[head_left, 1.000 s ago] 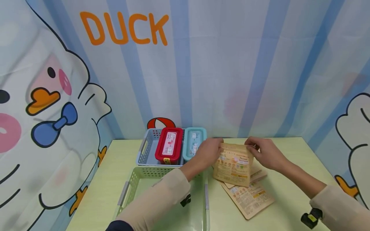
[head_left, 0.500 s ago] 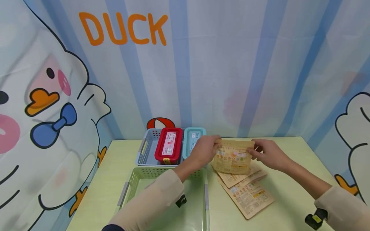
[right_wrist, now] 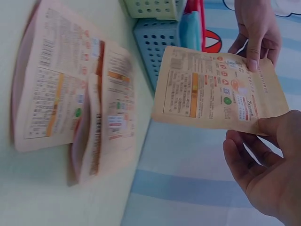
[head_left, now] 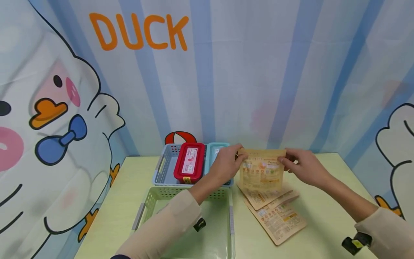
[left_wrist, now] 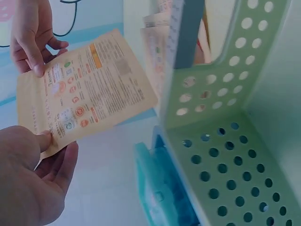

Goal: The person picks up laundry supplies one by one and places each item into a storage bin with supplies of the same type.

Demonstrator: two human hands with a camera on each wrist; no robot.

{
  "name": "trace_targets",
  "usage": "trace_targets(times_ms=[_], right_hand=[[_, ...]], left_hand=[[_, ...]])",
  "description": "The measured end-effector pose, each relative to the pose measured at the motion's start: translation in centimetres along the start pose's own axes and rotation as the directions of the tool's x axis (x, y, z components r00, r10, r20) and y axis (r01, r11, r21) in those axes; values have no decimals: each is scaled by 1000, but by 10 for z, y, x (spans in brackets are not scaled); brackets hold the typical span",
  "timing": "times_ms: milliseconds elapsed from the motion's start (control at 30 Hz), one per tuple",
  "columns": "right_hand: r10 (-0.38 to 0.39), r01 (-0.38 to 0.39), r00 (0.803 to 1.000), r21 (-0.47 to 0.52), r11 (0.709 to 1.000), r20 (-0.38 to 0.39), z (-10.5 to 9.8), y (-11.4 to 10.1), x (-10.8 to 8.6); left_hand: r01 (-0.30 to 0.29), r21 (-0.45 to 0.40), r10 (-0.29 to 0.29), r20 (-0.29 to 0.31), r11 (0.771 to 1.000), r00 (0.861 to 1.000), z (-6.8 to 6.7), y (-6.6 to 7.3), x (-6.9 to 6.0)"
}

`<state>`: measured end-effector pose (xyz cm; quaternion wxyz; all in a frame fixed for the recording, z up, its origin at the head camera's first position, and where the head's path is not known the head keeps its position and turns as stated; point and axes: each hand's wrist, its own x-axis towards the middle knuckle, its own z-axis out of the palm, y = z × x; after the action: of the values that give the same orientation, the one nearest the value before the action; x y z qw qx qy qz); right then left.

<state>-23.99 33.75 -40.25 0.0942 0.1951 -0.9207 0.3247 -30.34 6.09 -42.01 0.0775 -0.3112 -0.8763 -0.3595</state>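
A tan printed pouch (head_left: 261, 172) hangs upright between both hands, over the back part of the table. My left hand (head_left: 225, 164) pinches its upper left corner, and my right hand (head_left: 302, 167) pinches the upper right one. In the left wrist view the pouch (left_wrist: 94, 89) shows its printed side, thumb on the front and fingers behind. The right wrist view shows the same pouch (right_wrist: 211, 89) gripped at its top edge by both hands. Beneath it, several similar pouches (head_left: 279, 219) lie overlapping on the table.
Left of the pouches stands a green basket (head_left: 231, 219). Behind it, a blue basket (head_left: 158, 172) holds a red-lidded box (head_left: 190, 162) and a teal-lidded box (head_left: 211, 153), partly hidden by my left hand. A striped curtain (head_left: 239, 90) hangs behind the table.
Both hands have raised the pouch, which tilted on the way and now hangs upright, uncovering more of the pouches below. The baskets and boxes have not moved.
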Motion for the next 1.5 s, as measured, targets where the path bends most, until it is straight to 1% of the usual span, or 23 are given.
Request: trace_targets(times_ms=[100,200,300,433,500,600,700,800,867,1033,1200,1333,1500], right_hand=[[-1,1,1000,-19,1000,-1,-9,-6,3],[-8,7,1000,-37,999,-20,-17,-13,7],[-16,13,999,-60,998,-45,-21,-20,10],[-35,28,996,-79,996,-85,-23,-30,12],[-50,40,993,-87,995,-109,-22,-35,13],[-64,51,989,-97,994,-133,-21,-40,14],[-58,46,988,-89,995,-141,-20,-44,13],[-50,41,988,-68,997,-143,-19,-47,12],[-53,44,987,-60,997,-150,-18,-50,12],[-75,67,981,-54,996,-176,-16,-61,15],[-70,66,980,-27,997,-184,-14,-69,18],[-65,66,979,-5,998,-191,-11,-74,21],[-52,62,978,43,997,-202,-6,-79,25]], left_hand=[[-32,0,32,-19,999,999,-5,4,0],[-56,-14,55,-43,998,998,-12,9,0],[-68,-44,65,-64,997,996,-21,13,-1],[-72,-87,65,-84,994,994,-32,16,-4],[-82,-99,72,-94,992,993,-36,16,-6],[-117,-85,107,-114,989,988,-39,14,-9],[-168,-61,159,-131,984,978,-42,12,-13],[-190,-65,179,-141,980,974,-45,11,-18],[-189,-85,174,-154,978,973,-48,10,-22],[-161,-135,134,-191,978,972,-53,7,-30],[-114,-176,81,-184,978,980,-54,2,-36],[-77,-170,46,-180,982,983,-53,-6,-41],[-50,-161,19,-189,986,982,-55,-12,-47]])
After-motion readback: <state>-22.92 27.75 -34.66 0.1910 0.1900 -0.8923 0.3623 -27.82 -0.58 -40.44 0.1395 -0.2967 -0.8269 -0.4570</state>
